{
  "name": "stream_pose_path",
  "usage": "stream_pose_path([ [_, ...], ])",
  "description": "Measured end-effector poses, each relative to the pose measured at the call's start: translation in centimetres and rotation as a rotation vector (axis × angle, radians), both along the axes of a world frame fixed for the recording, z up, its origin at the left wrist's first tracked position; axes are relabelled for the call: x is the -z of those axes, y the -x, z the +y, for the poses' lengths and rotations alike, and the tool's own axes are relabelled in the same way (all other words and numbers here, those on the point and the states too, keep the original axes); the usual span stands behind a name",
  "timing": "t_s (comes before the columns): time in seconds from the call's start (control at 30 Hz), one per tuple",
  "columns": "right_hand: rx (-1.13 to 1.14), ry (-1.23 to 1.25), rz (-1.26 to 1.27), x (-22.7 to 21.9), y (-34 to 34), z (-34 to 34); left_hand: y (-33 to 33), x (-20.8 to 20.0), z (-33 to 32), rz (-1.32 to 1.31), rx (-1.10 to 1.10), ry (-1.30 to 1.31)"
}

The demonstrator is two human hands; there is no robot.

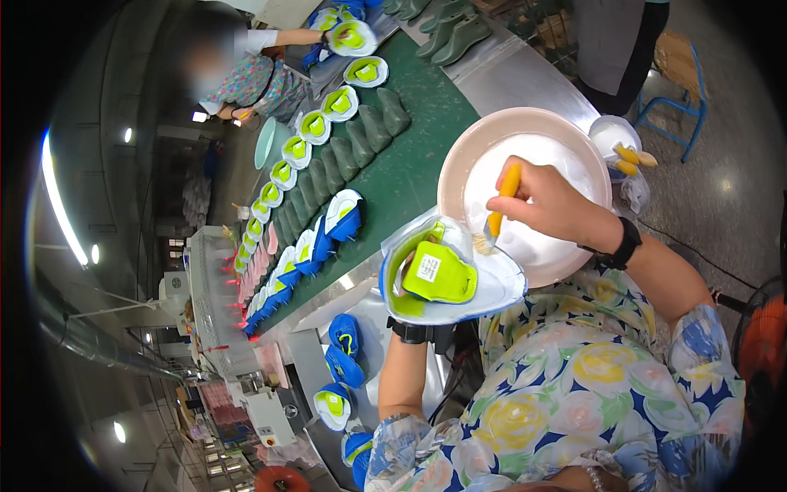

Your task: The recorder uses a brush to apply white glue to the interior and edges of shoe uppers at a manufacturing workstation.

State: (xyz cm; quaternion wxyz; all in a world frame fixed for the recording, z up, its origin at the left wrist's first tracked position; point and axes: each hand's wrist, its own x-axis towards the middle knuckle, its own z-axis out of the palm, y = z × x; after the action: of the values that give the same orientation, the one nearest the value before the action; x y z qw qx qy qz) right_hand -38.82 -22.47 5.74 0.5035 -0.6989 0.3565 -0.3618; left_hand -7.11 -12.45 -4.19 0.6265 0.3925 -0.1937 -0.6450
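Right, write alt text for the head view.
A person's right hand holds a yellow-handled brush at the edge of a white and lime shoe upper, the left forearm beneath it. Alongside is a pinkish basin with white contents; beyond, rows of uppers and grey-green lasts line a green surface.

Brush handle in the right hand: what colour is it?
The brush handle is yellow-orange, seen in the head view.

Dressed in a floral top point(566, 385) of yellow, blue and green; strapped just behind each grip with black wristbands point(630, 243); perhaps wearing pale beads point(594, 476)
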Motion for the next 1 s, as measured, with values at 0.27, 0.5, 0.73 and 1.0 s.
stream_pose_path([
  [0.27,-0.127,0.914,-0.101,-0.7,-0.8,1.8,1.3,-3.9,-1.0,0.043,0.146,0.11],
  [0.5,-0.04,0.652,-0.081,-1.2,2.1,1.1,2.9,-6.0,-1.4,-0.036,0.168,-0.055],
  [0.73,0.068,0.281,-0.04,-2.8,-0.9,-1.9,0.3,-2.4,-3.5,-0.006,0.066,-0.077],
  [1.0,0.162,0.06,-0.077,0.8,2.8,-1.6,-6.0,-1.5,-10.8,-0.406,-0.258,0.081],
])
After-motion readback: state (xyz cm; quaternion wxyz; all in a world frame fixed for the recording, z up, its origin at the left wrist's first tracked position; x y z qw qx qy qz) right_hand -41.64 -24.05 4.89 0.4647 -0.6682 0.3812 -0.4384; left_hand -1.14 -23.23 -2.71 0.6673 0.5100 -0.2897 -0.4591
